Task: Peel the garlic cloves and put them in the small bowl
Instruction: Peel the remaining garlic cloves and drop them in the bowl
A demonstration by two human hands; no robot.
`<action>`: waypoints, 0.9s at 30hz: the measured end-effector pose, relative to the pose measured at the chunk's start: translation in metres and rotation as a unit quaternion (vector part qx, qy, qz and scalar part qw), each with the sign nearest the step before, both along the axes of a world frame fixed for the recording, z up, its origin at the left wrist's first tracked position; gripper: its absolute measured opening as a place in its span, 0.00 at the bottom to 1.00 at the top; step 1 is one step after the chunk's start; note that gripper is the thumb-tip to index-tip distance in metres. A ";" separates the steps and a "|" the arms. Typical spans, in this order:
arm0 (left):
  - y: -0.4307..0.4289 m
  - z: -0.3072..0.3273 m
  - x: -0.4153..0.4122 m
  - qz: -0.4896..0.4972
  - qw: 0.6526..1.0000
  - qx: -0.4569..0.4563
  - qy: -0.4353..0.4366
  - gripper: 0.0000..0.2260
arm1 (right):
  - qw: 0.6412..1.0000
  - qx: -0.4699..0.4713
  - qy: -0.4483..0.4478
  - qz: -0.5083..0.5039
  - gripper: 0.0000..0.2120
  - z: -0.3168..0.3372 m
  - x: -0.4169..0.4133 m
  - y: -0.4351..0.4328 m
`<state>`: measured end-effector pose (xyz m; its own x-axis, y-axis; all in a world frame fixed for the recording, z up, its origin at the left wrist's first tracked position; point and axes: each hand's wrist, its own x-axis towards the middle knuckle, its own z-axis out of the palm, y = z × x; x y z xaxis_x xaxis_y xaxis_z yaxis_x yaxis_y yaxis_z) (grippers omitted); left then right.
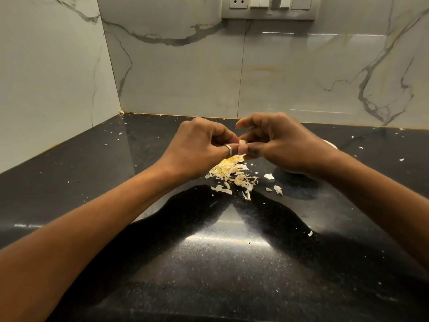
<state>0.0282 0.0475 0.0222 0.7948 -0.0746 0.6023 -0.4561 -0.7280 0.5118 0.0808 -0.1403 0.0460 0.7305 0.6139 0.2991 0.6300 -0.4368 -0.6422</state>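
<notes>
Marble-veined wall tiles back a black, speckled worktop in a kitchen corner, with a switch panel set high at the top edge. We hold both hands together above the worktop, forearms reaching in from the lower corners. Our left hand, with a ring on one finger, has its fingers curled and its fingertips pinching a clove from the left. Our right hand meets it from the other side, fingers bent, thumb and fingertips closed on the same clove, the forefinger lifted over it. Only a small pale part of the clove shows between the fingertips, raised clear of the worktop; we cannot tell how much skin it carries. Directly under the hands a heap of yellowish peels lies on the worktop, with a few loose flakes just to its right and tiny white scraps dotted well apart over the dark stone. Behind our right wrist a pale curved rim shows, which we take for the bowl; the wrist hides the rest, and we cannot see what it holds. Bright light glares off the polished stone nearer to us.
</notes>
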 end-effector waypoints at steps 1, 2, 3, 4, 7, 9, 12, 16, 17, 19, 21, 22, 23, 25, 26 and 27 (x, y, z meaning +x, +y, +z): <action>0.000 0.000 0.000 0.003 1.000 -0.003 -0.001 0.09 | 1.000 0.007 0.013 0.000 0.26 -0.001 -0.001 0.001; 0.000 0.000 0.000 0.006 1.000 -0.003 0.001 0.08 | 1.000 0.010 0.017 -0.002 0.27 -0.001 -0.002 0.001; 0.000 0.000 0.000 0.007 1.000 -0.002 0.006 0.08 | 1.000 0.010 0.015 -0.007 0.28 -0.002 -0.002 0.002; -0.001 -0.001 0.000 0.008 1.000 -0.004 0.013 0.07 | 1.000 0.010 0.012 -0.014 0.28 -0.002 -0.002 0.003; 0.000 -0.002 0.002 0.007 0.999 -0.018 0.036 0.06 | 0.999 0.018 -0.006 -0.033 0.29 -0.004 -0.004 0.005; 0.001 -0.003 0.002 0.008 0.999 -0.022 0.040 0.06 | 0.998 0.041 -0.008 -0.043 0.26 -0.004 -0.004 0.005; 0.000 -0.004 0.003 0.013 0.999 -0.026 0.028 0.05 | 0.992 0.108 0.043 -0.040 0.18 -0.002 -0.003 0.003; -0.003 -0.006 0.002 0.030 0.999 -0.019 0.002 0.05 | 0.987 0.140 0.076 -0.021 0.13 -0.003 -0.004 0.003; -0.004 -0.007 0.001 0.036 0.999 -0.005 -0.004 0.05 | 0.987 0.140 0.072 -0.020 0.12 -0.004 -0.005 0.004; -0.005 -0.008 0.000 0.051 0.998 0.027 -0.018 0.05 | 0.987 0.144 0.063 -0.020 0.11 -0.008 -0.006 0.006; -0.005 -0.009 -0.001 0.057 0.997 0.048 -0.030 0.05 | 0.988 0.144 0.052 -0.023 0.09 -0.010 -0.006 0.008; -0.005 -0.009 -0.001 0.056 0.996 0.054 -0.033 0.04 | 0.988 0.143 0.049 -0.024 0.09 -0.011 -0.006 0.008; -0.005 -0.008 -0.001 0.054 0.996 0.058 -0.035 0.04 | 0.988 0.143 0.047 -0.025 0.08 -0.011 -0.006 0.008; -0.005 -0.007 -0.001 0.049 0.997 0.058 -0.033 0.04 | 0.988 0.147 0.047 -0.028 0.06 -0.011 -0.006 0.008; -0.005 -0.006 -0.002 0.046 0.997 0.058 -0.031 0.04 | 0.987 0.149 0.049 -0.033 0.06 -0.011 -0.006 0.008; -0.005 -0.006 -0.002 0.043 0.997 0.059 -0.030 0.04 | 0.986 0.151 0.051 -0.038 0.05 -0.011 -0.006 0.008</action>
